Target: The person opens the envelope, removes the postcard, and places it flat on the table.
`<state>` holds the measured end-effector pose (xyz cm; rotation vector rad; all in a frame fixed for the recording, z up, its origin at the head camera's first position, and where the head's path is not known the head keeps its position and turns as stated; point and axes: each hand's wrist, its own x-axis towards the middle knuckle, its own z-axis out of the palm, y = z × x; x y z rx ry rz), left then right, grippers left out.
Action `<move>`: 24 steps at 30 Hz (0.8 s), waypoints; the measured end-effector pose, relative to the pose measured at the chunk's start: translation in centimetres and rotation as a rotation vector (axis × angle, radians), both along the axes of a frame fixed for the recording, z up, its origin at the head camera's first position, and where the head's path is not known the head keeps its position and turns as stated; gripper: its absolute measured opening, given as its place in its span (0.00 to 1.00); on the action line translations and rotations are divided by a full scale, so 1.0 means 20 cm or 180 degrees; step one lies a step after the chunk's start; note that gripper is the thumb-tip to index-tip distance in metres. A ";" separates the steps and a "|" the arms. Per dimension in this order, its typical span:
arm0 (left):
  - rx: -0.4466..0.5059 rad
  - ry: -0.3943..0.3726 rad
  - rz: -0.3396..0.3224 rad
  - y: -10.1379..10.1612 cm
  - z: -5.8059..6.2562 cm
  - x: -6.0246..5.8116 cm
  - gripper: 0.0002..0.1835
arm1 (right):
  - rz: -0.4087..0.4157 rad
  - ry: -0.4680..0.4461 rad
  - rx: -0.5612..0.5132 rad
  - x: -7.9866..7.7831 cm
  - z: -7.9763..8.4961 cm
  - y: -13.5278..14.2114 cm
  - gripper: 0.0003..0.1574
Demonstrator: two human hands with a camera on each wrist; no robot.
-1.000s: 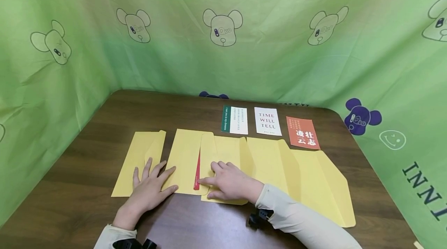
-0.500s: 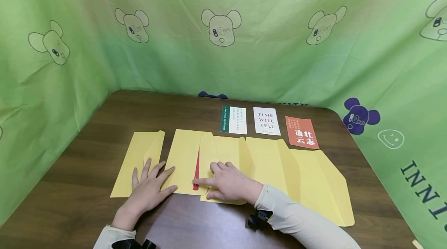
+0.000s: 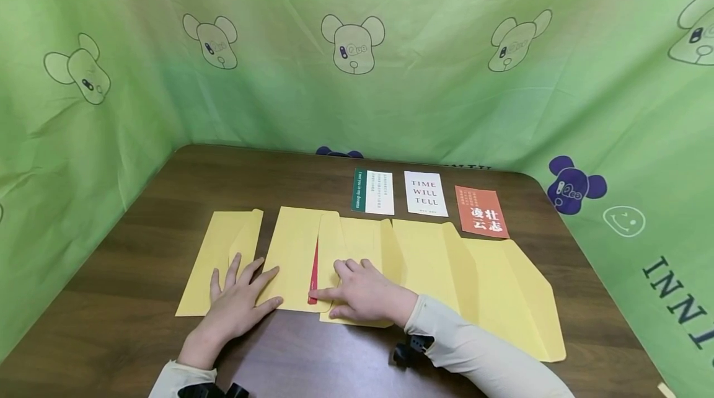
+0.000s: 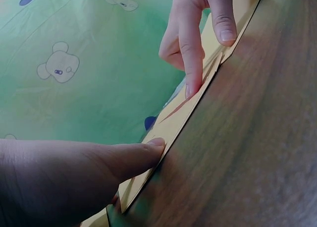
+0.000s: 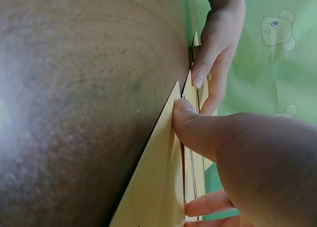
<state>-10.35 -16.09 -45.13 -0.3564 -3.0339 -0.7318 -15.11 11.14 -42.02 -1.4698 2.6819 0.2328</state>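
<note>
A yellow envelope (image 3: 292,255) lies in the middle of the row, its flap folded over toward its body. In the narrow gap along the flap shows a strip of red card (image 3: 314,274). My right hand (image 3: 368,292) stretches its index finger to the lower end of that strip, thumb low on the neighbouring yellow envelope (image 3: 365,234). My left hand (image 3: 240,305) is spread flat, with its thumb on the middle envelope's lower left corner and other fingers over the leftmost yellow envelope (image 3: 203,268). In the left wrist view the right index finger (image 4: 190,63) presses near the red slit.
Two more yellow envelopes (image 3: 424,249) with flaps unfolded lie to the right, overlapping in the row. Behind them are a green-and-white card (image 3: 379,192), a white card (image 3: 426,193) and a red card (image 3: 482,212). A green curtain (image 3: 357,106) surrounds the wooden table (image 3: 128,261).
My right index fingertip has moved slightly left from the flap's edge onto the red strip. My left hand and the cards stay where they were.
</note>
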 end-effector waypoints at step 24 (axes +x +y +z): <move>-0.0016 -0.0028 -0.0011 0.00 0.00 0.00 0.30 | -0.0015 -0.0097 -0.0317 -0.01 -0.02 0.02 0.24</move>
